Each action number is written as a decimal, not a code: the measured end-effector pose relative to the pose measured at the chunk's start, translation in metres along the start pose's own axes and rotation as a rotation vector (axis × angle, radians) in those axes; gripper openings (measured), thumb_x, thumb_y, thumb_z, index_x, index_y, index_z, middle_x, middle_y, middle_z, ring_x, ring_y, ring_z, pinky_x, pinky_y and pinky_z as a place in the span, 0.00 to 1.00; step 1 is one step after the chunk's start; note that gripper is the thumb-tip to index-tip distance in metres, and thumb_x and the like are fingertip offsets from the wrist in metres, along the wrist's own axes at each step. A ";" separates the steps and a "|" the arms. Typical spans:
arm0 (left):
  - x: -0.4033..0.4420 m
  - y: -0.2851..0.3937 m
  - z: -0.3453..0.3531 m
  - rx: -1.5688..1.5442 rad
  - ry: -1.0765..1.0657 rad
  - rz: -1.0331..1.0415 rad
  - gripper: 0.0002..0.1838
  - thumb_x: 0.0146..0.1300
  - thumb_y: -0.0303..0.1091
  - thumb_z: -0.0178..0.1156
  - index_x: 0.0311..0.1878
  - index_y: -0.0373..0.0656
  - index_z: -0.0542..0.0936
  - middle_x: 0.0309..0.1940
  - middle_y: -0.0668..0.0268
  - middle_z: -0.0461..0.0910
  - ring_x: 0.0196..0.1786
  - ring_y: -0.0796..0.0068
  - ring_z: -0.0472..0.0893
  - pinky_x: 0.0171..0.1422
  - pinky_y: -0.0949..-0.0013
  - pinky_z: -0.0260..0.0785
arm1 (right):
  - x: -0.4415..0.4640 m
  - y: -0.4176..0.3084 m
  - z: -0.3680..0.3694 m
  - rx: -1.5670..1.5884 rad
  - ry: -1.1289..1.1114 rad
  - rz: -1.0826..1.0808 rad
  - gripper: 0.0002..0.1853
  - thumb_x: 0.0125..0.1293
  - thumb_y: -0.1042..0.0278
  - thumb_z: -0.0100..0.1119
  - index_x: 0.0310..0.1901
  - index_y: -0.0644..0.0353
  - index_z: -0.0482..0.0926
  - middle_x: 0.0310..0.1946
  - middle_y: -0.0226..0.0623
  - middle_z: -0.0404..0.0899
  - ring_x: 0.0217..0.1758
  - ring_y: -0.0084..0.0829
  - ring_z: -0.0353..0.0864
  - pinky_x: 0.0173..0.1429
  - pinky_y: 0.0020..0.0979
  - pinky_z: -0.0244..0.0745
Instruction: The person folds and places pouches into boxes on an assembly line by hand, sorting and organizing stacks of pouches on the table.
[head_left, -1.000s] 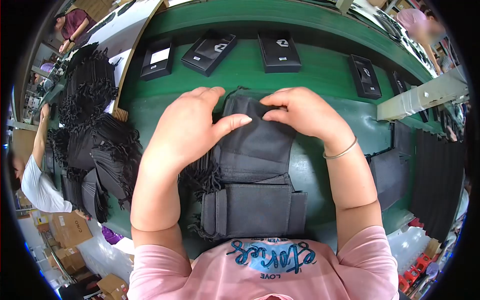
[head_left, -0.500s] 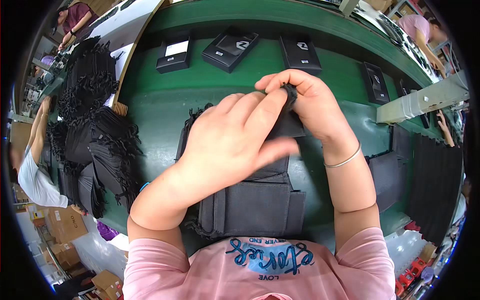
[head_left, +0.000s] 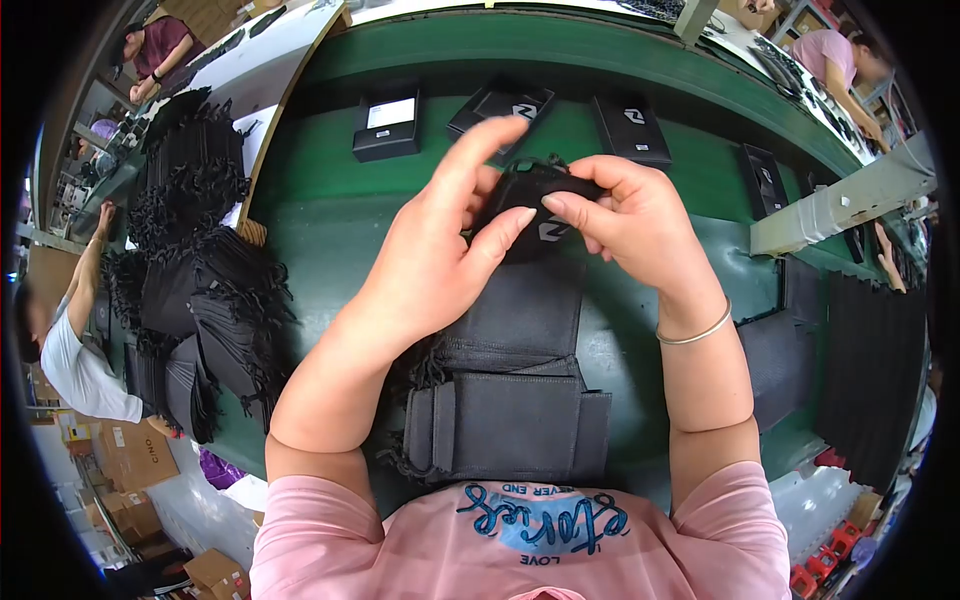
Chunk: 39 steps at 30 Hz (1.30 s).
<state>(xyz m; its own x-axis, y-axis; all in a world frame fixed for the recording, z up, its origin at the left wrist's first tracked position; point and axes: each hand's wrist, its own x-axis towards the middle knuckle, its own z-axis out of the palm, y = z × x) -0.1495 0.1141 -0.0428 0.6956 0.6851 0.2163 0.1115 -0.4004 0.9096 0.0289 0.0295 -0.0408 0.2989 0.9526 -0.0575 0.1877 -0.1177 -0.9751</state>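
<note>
A small black drawstring pouch [head_left: 519,205] with a pale logo is held up over the green table, its gathered cord end at the top. My left hand [head_left: 425,250] grips its left side, thumb on the front, index finger raised and the other fingers partly hidden behind. At the upper right edge my right hand [head_left: 640,220] pinches the pouch between thumb and fingers. Beneath both hands, flat black pouches [head_left: 515,425] lie overlapping near my body, with cords bunched along their left side.
Heaped black corded pouches [head_left: 190,285] rise at the left. Along the back stand black boxes, including an open box [head_left: 387,125] and a logo box [head_left: 632,130]. A metal post [head_left: 835,215] stands at the right, near more black fabric [head_left: 865,370]. Other people work on both sides.
The pouch has turned so its logo side shows. My left hand has moved back from the top cord to the pouch's left side, and my right thumb now lies across its front.
</note>
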 end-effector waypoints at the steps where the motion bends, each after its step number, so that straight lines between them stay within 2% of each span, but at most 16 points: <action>1: 0.002 -0.006 0.000 0.050 0.004 0.097 0.24 0.57 0.22 0.62 0.59 0.45 0.75 0.35 0.63 0.78 0.30 0.69 0.75 0.34 0.70 0.68 | 0.000 0.001 0.000 -0.004 0.002 -0.022 0.06 0.60 0.78 0.64 0.39 0.64 0.82 0.22 0.27 0.78 0.20 0.13 0.70 0.22 0.14 0.62; 4: 0.008 -0.022 -0.003 0.205 0.022 0.385 0.22 0.58 0.22 0.61 0.58 0.47 0.77 0.35 0.65 0.78 0.29 0.72 0.74 0.33 0.71 0.67 | 0.000 0.002 0.001 -0.016 0.000 -0.091 0.05 0.60 0.77 0.66 0.38 0.63 0.82 0.19 0.24 0.76 0.18 0.11 0.67 0.21 0.14 0.60; 10: 0.006 -0.017 -0.012 0.514 0.029 0.599 0.18 0.60 0.22 0.62 0.54 0.47 0.80 0.34 0.66 0.78 0.29 0.73 0.74 0.33 0.72 0.67 | 0.006 -0.012 -0.001 0.021 -0.080 0.020 0.06 0.60 0.76 0.66 0.38 0.63 0.82 0.20 0.24 0.76 0.18 0.12 0.66 0.21 0.14 0.59; 14: 0.005 -0.012 -0.010 0.467 0.099 0.353 0.14 0.61 0.24 0.61 0.50 0.43 0.81 0.33 0.67 0.78 0.30 0.74 0.74 0.34 0.72 0.67 | 0.008 -0.022 -0.001 -0.128 -0.101 0.006 0.05 0.59 0.76 0.66 0.37 0.63 0.82 0.21 0.25 0.77 0.19 0.13 0.67 0.23 0.14 0.61; 15: 0.006 -0.012 -0.011 0.466 0.100 0.350 0.14 0.61 0.24 0.61 0.50 0.43 0.81 0.33 0.67 0.78 0.30 0.74 0.74 0.34 0.72 0.67 | 0.009 -0.022 0.000 -0.129 -0.104 0.008 0.05 0.59 0.76 0.66 0.37 0.63 0.82 0.21 0.25 0.77 0.19 0.13 0.67 0.23 0.14 0.61; 19: 0.020 -0.018 -0.014 0.028 0.089 0.210 0.12 0.63 0.25 0.60 0.50 0.39 0.81 0.34 0.67 0.80 0.32 0.75 0.76 0.38 0.72 0.69 | 0.014 -0.016 -0.004 -0.083 -0.085 -0.081 0.05 0.58 0.76 0.67 0.37 0.63 0.83 0.22 0.26 0.77 0.21 0.14 0.68 0.26 0.16 0.63; 21: 0.029 -0.017 -0.017 0.042 0.110 0.164 0.11 0.64 0.26 0.60 0.50 0.38 0.81 0.35 0.66 0.80 0.33 0.76 0.77 0.39 0.72 0.70 | 0.028 -0.015 -0.011 -0.284 -0.098 -0.327 0.07 0.59 0.74 0.67 0.38 0.64 0.83 0.24 0.27 0.79 0.22 0.15 0.70 0.28 0.18 0.65; 24: 0.054 -0.017 -0.020 0.078 0.166 0.050 0.11 0.65 0.27 0.59 0.49 0.36 0.81 0.38 0.66 0.82 0.36 0.77 0.78 0.42 0.74 0.71 | 0.060 -0.018 -0.012 -0.409 0.026 -0.449 0.09 0.60 0.69 0.67 0.41 0.63 0.83 0.24 0.27 0.79 0.23 0.16 0.70 0.29 0.19 0.66; 26: 0.079 -0.027 -0.026 -0.074 0.194 0.122 0.11 0.66 0.27 0.58 0.50 0.37 0.81 0.42 0.65 0.84 0.39 0.78 0.79 0.46 0.76 0.72 | 0.079 -0.029 -0.007 -0.436 0.107 -0.355 0.11 0.61 0.66 0.66 0.43 0.62 0.83 0.26 0.29 0.80 0.24 0.18 0.73 0.31 0.20 0.68; 29: 0.115 -0.043 -0.037 -0.161 0.228 0.145 0.13 0.67 0.28 0.58 0.53 0.37 0.79 0.43 0.64 0.84 0.40 0.77 0.80 0.48 0.76 0.71 | 0.114 -0.028 0.003 -0.364 0.139 -0.338 0.12 0.63 0.64 0.64 0.44 0.62 0.83 0.28 0.29 0.81 0.24 0.20 0.76 0.30 0.21 0.70; 35: 0.155 -0.081 -0.040 0.008 0.312 0.124 0.14 0.68 0.27 0.56 0.55 0.37 0.78 0.43 0.62 0.84 0.41 0.77 0.80 0.49 0.76 0.71 | 0.177 -0.001 0.002 -0.591 0.216 -0.508 0.12 0.65 0.63 0.58 0.45 0.60 0.83 0.32 0.34 0.85 0.26 0.31 0.80 0.36 0.31 0.75; 39: 0.168 -0.110 -0.033 -0.065 0.238 -0.033 0.14 0.67 0.29 0.56 0.53 0.36 0.79 0.44 0.60 0.84 0.43 0.72 0.80 0.50 0.73 0.71 | 0.187 0.008 0.002 -0.672 0.091 -0.268 0.12 0.66 0.61 0.57 0.45 0.58 0.83 0.33 0.33 0.85 0.28 0.34 0.81 0.39 0.32 0.76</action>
<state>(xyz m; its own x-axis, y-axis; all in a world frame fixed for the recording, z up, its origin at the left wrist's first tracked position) -0.0679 0.2930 -0.0948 0.5043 0.8246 0.2564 0.0801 -0.3403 0.9369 0.0843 0.2077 -0.0595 0.2332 0.9491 0.2115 0.7903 -0.0583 -0.6099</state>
